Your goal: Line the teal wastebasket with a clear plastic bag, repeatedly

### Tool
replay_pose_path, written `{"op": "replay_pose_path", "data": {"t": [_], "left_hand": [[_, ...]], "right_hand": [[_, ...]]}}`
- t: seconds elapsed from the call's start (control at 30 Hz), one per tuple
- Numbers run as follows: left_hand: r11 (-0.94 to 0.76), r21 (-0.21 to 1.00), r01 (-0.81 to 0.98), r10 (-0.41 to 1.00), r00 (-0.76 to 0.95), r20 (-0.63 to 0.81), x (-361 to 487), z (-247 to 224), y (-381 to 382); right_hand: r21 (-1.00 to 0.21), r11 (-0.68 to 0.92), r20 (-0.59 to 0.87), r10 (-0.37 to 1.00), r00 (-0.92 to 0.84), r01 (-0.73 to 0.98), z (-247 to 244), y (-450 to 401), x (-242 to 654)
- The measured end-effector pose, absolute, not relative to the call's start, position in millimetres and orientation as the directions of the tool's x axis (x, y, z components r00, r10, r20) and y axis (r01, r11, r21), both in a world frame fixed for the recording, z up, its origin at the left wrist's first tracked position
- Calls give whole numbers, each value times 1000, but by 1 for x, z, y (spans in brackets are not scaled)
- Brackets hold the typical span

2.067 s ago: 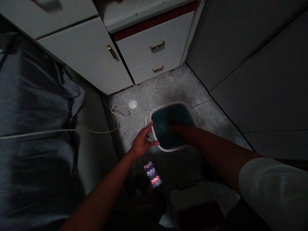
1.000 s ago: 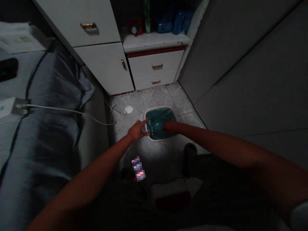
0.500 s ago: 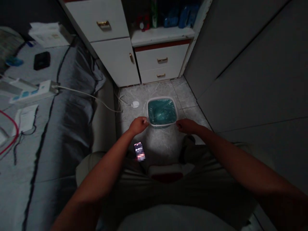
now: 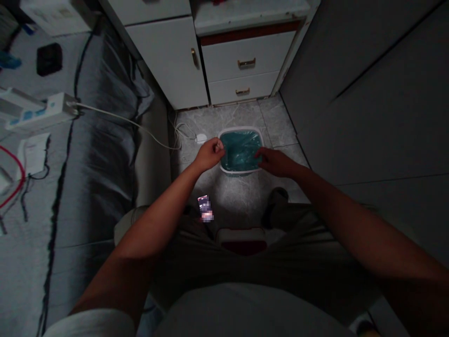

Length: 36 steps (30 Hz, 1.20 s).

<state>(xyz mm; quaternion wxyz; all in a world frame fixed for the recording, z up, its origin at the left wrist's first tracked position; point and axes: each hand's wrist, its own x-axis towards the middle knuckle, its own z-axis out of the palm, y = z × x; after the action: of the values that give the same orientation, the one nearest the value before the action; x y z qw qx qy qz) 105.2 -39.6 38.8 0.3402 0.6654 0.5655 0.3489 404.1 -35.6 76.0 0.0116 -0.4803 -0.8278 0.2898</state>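
Observation:
A teal bin (image 4: 242,173) with a pale rim stands on the tiled floor in front of me. Thin, shiny plastic film (image 4: 242,147) lines its inside. At the bin's left rim is my left hand (image 4: 209,154), closed, with thumb and fingertips together. My right hand (image 4: 277,162) reaches over the right rim, its fingers bent and drawn together above the opening. Whatever lies between the fingertips of either hand is too small and dark to make out.
A phone with a lit screen (image 4: 205,208) is by my left leg. A white cable (image 4: 129,122) runs from a power strip (image 4: 45,112) on the grey-covered bed down to the floor. White drawers (image 4: 245,70) stand behind the bin, a grey panel (image 4: 368,117) to the right.
Both hands have moved from the bin's near corners up along its sides, the right fingers now over the opening. The view has tilted down.

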Motion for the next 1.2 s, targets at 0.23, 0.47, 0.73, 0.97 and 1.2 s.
{"op": "replay_pose_path", "data": {"t": [0.23, 0.47, 0.73, 0.97, 1.2], "left_hand": [[-450, 768, 455, 877, 62, 477, 115, 187, -60], [-536, 730, 425, 810, 14, 587, 119, 252, -114], [-296, 914, 277, 953, 16, 304, 83, 139, -21], [-207, 957, 201, 977, -6, 213, 58, 72, 8], [-187, 937, 294, 982, 61, 177, 70, 91, -10]], "right_hand": [[-841, 326, 201, 929, -310, 431, 139, -14, 410], [-733, 520, 489, 851, -192, 439, 220, -79, 395], [-842, 222, 120, 965, -232, 491, 129, 4, 432], [-823, 213, 121, 972, -204, 526, 86, 38, 453], [-585, 257, 28, 954, -298, 769, 101, 21, 432]]}}
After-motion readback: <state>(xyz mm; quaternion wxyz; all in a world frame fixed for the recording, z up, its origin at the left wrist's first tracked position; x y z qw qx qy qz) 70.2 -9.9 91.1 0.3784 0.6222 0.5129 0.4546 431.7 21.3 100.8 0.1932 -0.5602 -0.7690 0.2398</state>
